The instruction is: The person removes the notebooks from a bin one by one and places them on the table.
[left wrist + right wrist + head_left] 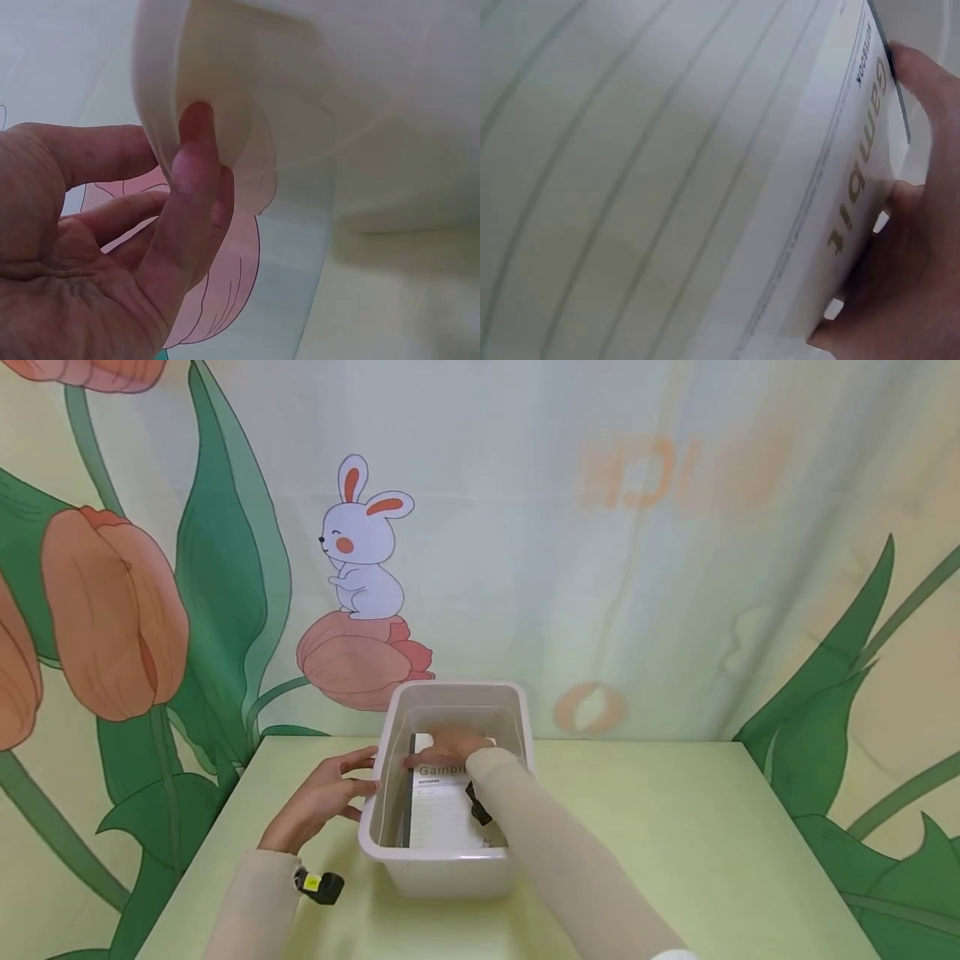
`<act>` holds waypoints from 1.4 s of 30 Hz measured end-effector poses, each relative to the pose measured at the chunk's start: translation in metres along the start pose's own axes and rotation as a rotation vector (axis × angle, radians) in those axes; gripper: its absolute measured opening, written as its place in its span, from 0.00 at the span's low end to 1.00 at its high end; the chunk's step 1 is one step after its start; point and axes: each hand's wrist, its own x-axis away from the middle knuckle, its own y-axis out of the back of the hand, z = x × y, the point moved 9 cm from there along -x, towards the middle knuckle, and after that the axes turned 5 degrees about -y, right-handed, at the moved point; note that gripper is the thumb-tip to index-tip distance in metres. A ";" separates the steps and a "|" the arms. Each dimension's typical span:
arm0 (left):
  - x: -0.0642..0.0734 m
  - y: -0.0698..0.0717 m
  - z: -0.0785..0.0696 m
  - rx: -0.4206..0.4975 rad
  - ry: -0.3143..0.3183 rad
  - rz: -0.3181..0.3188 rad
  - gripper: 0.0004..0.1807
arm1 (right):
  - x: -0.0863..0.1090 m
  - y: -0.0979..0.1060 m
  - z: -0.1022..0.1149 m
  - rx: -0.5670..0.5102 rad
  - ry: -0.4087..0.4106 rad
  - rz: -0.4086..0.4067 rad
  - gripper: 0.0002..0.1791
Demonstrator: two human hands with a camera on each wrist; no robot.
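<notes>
A white plastic bin [442,872] stands on the table, with a notebook [438,818] lettered "Gambit" inside it. My left hand [322,797] holds the bin's left rim. In the left wrist view, its thumb [196,161] lies against the wall under the lip and its forefinger meets the lip's edge. My right hand [453,745] reaches into the bin and grips the notebook near its top. The right wrist view shows the thumb [922,71] on the dark spine edge and fingertips along the top edge of the pale, striped cover [667,172].
The pale green table [645,843] extends on both sides of the bin. Right behind it hangs a curtain [525,568] printed with tulips and a rabbit. Small black cameras [322,887] are strapped to both wrists.
</notes>
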 end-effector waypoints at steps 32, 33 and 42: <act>0.000 -0.003 -0.001 -0.011 0.019 0.033 0.39 | 0.110 0.191 0.123 0.264 0.343 -0.526 0.25; -0.001 -0.004 -0.001 -0.008 0.017 0.033 0.39 | 0.116 0.200 0.123 0.268 0.342 -0.541 0.26; -0.002 -0.004 0.002 -0.001 0.017 -0.007 0.39 | 0.161 0.259 0.079 0.217 0.316 -0.641 0.27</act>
